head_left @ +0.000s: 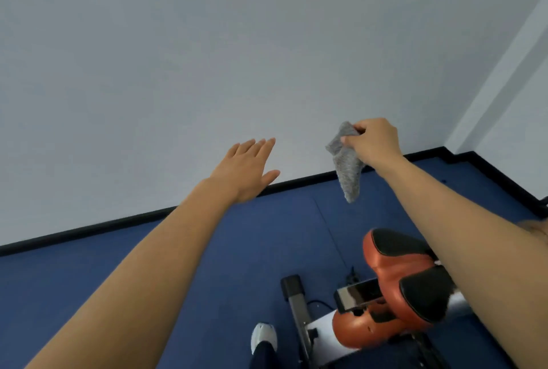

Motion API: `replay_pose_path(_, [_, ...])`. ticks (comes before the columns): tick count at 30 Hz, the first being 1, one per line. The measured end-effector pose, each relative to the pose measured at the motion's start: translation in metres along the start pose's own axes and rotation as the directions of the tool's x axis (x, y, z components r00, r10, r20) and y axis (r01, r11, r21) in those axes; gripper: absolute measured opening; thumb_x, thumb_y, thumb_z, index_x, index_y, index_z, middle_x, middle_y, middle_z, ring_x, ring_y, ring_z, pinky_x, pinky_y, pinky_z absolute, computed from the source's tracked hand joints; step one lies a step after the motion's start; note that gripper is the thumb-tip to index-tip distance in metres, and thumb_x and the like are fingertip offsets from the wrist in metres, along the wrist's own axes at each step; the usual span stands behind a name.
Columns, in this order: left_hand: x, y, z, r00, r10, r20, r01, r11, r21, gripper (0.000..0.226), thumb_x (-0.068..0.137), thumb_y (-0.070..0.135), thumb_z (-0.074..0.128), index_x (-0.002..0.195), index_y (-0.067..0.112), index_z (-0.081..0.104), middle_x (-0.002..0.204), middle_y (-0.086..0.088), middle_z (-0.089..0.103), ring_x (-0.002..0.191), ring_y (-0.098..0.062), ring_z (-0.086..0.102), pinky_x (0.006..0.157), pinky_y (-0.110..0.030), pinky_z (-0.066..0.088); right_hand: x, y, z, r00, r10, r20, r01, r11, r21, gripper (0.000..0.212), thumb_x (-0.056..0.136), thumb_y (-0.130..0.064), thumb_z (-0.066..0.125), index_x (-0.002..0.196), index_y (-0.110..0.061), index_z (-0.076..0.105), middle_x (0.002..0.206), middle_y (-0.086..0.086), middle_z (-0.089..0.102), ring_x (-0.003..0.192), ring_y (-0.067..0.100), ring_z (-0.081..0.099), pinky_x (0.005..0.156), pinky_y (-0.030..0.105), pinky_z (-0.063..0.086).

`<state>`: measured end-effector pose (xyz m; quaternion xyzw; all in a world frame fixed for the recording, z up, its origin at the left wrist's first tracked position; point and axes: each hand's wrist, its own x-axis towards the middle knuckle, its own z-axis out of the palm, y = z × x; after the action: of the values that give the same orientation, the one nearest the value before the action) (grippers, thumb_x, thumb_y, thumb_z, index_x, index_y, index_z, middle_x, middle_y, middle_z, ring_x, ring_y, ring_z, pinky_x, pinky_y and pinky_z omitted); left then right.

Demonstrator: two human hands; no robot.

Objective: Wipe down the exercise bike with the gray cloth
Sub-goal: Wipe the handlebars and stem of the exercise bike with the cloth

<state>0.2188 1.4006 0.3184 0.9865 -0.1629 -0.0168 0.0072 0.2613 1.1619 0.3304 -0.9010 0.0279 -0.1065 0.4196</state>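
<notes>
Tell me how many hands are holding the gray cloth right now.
1. The right hand pinches the gray cloth up in the air; the left hand is open and empty beside it.

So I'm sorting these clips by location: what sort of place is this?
Probably a home gym or workout room: an exercise bike with an orange and black saddle stands on blue floor mats beside a plain white wall.

Gray cloth [347,161], orange-and-black bike seat [397,268], blue floor [118,250], white wall [207,42]
</notes>
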Motion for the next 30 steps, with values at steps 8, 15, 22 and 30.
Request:
replay_pose_path(8, [0.177, -0.049, -0.035, 0.987, 0.157, -0.037, -0.153, 0.985, 0.082, 0.065, 0.099, 0.047, 0.026, 0.148, 0.019, -0.006, 0.158, -0.002, 0.005, 0.145, -0.02, 0.001, 0.117, -0.036, 0.002, 0.151, 0.01, 0.024, 0.982, 0.108, -0.152, -0.084, 0.984, 0.154, 0.008, 0.081, -0.013, 0.066, 0.082, -0.006, 0.069, 0.085, 0.01, 0.069, 0.077, 0.021, 0.063, 0.071, 0.032, 0.051])
replay_pose_path(15, [0.339, 0.014, -0.051, 0.902, 0.426, -0.068, -0.426, 0.904, 0.022, 0.065, 0.099, 0.046, 0.027, 0.148, 0.018, -0.005, 0.158, -0.004, 0.006, 0.145, -0.021, 0.002, 0.118, -0.036, 0.003, 0.214, 0.053, -0.054, 0.9, 0.215, -0.378, -0.152, 0.97, 0.191, 0.011, 0.08, -0.014, 0.068, 0.088, -0.022, 0.066, 0.078, -0.014, 0.062, 0.072, -0.005, 0.055, 0.059, 0.01, 0.04])
replay_pose_path(22, [0.492, 0.132, -0.042, 0.676, 0.73, -0.1, -0.733, 0.68, 0.006, 0.064, 0.1, 0.044, 0.028, 0.149, 0.017, -0.004, 0.158, -0.004, 0.005, 0.145, -0.021, 0.004, 0.116, -0.035, 0.003, 0.259, 0.132, -0.138, 0.701, 0.295, -0.649, -0.329, 0.941, 0.073, 0.018, 0.081, -0.013, 0.067, 0.098, -0.018, 0.067, 0.087, -0.008, 0.064, 0.076, 0.003, 0.058, 0.064, 0.014, 0.041])
replay_pose_path(30, [0.631, 0.242, -0.055, 0.386, 0.915, -0.117, -0.921, 0.39, 0.015, 0.065, 0.099, 0.044, 0.03, 0.149, 0.017, -0.002, 0.158, -0.004, 0.006, 0.145, -0.021, 0.004, 0.115, -0.032, 0.002, 0.311, 0.198, -0.193, 0.43, 0.374, -0.822, -0.539, 0.837, 0.099, 0.019, 0.082, -0.014, 0.066, 0.101, -0.014, 0.066, 0.088, -0.003, 0.063, 0.083, 0.012, 0.057, 0.067, 0.02, 0.041])
